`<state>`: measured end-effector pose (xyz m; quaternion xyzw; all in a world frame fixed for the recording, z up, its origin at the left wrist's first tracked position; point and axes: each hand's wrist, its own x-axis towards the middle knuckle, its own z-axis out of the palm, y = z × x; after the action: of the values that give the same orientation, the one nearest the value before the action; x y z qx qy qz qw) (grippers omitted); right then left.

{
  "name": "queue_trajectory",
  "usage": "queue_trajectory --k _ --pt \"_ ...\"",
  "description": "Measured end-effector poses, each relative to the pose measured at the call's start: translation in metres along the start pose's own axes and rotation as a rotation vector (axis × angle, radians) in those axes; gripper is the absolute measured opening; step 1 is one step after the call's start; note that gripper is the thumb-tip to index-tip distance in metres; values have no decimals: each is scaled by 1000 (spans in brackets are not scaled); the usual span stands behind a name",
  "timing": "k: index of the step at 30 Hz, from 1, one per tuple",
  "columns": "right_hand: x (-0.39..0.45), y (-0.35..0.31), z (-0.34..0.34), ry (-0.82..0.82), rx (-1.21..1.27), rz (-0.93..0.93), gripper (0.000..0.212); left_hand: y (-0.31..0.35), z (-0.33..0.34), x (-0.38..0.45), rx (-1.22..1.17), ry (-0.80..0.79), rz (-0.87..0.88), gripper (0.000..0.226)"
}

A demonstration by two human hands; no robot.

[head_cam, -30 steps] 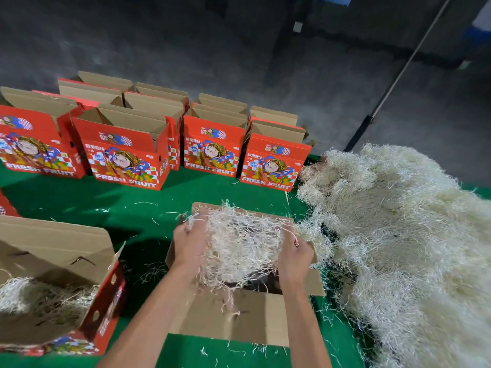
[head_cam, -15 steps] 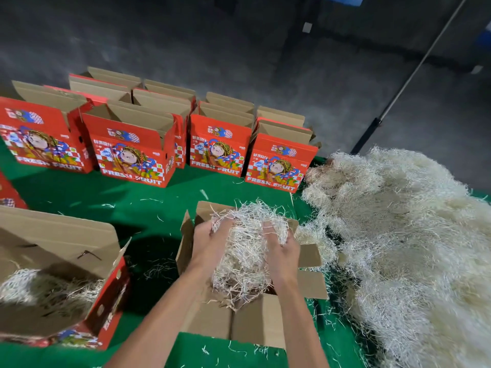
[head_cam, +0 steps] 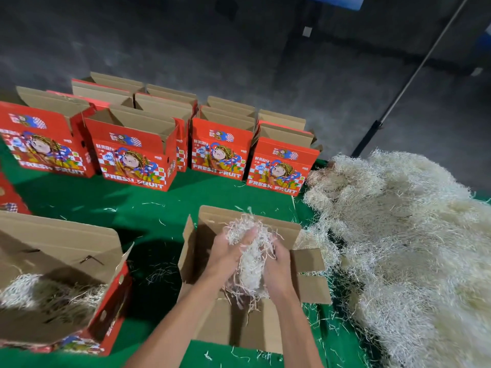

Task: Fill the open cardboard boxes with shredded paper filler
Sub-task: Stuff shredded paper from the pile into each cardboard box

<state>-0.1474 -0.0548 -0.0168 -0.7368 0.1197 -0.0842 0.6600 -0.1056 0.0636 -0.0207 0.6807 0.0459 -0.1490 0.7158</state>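
**Both hands squeezing filler over the middle box**

I see my left hand (head_cam: 225, 254) and right hand (head_cam: 277, 264) pressed together around a wad of shredded paper filler (head_cam: 251, 258), fingers curled into it from either side. The wad hangs in the mouth of the open cardboard box (head_cam: 210, 224) at near centre, flaps spread. A big filler heap (head_cam: 403, 235) covers the right of the green table (head_cam: 164, 205). At near left a tipped red box (head_cam: 111, 309) already holds some filler. Red "FRESH FRUIT" boxes (head_cam: 132, 152) stand open in rows along the far side.
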Motion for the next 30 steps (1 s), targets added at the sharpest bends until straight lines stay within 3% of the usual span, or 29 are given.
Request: queue_trajectory --k 2,4,7,9,11,15,16,18,20,22,24,26,28,30 --pt "2 -9 -11 193 6 64 27 2 -10 1 -4 78 -11 98" --pt "4 -12 -37 388 73 82 7 8 -33 10 -74 255 -119 112" --pt "5 -13 -63 430 157 56 41 17 -55 21 -286 303 -182 109" --pt "5 -15 -58 325 115 107 65 22 -49 20 -461 142 -235 92" --pt "1 -15 -43 118 35 187 93 29 -36 12 -603 -6 -271 76" --pt "-11 -4 -12 -199 -160 286 113 33 -21 10 -796 -9 -294 56" --pt "-14 -4 -8 -231 -155 302 109 32 -21 10 -829 2 -273 52" --pt "-11 -3 -4 -214 -76 266 68 27 -24 12 -802 8 -239 52" --pt "-6 -5 -6 -133 -30 210 39 22 -27 7 -530 27 -194 71" --pt "-5 -6 -9 -104 26 155 43 20 -26 -3 -110 89 -132 95" --pt "-6 -3 -5 -60 55 190 56 10 -17 -12 75 93 -134 105" --pt "-6 0 5 8 48 237 55 -4 -6 -16 85 99 -147 87" --pt "-4 0 6 84 41 205 20 -12 -5 -13 55 115 -131 66" --pt "1 1 -5 156 24 210 20 -9 -15 -5 -37 212 -101 44"
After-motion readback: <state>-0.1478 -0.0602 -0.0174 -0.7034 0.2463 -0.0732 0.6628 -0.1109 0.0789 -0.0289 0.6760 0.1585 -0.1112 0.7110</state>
